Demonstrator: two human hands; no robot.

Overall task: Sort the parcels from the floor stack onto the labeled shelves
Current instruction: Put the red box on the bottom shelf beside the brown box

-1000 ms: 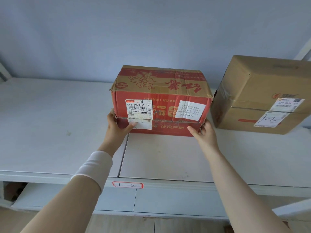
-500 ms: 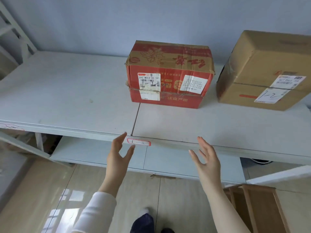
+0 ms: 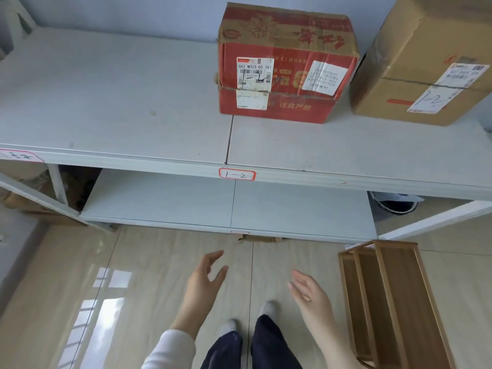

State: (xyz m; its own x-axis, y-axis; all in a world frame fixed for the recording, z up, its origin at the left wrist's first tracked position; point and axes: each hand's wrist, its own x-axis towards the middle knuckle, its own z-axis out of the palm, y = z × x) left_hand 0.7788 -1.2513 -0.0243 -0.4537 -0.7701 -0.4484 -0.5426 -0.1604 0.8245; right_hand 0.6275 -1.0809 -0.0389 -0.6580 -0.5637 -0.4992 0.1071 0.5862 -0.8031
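Hands hang low over the tiled floor (image 3: 80, 288), and both hold nothing. The left hand (image 3: 203, 284), with a white sleeve at its wrist, has loosely spread fingers and its thumb apart. The right hand (image 3: 310, 295) is relaxed too, palm turned inward and fingers nearly straight. They face each other with a gap between them, above the person's grey-socked feet.

The red parcel (image 3: 286, 65) stands well apart from both hands, up on the upper shelf (image 3: 106, 97), toward its back near the blue-grey wall. It sits upright, and the front face, with its white labels, is turned to the camera. Its near left corner is just beside the seam between the two shelf boards. Just to its right, across a narrow dark gap, stands a brown parcel (image 3: 423, 57), turned slightly, with "1-2" handwritten on its label. A red-bordered tag (image 3: 237, 174) reading "1-2" is stuck on the shelf's front edge, below the red parcel's left end.

Left of the red parcel, open board runs to the shelf's far left end. In front of both parcels a wide strip of board reaches the front lip. The lower shelf (image 3: 165, 198) shows open board set further back. A wooden rack (image 3: 391, 296) stands on the floor near the right hand, by the shelf's slanted right leg.
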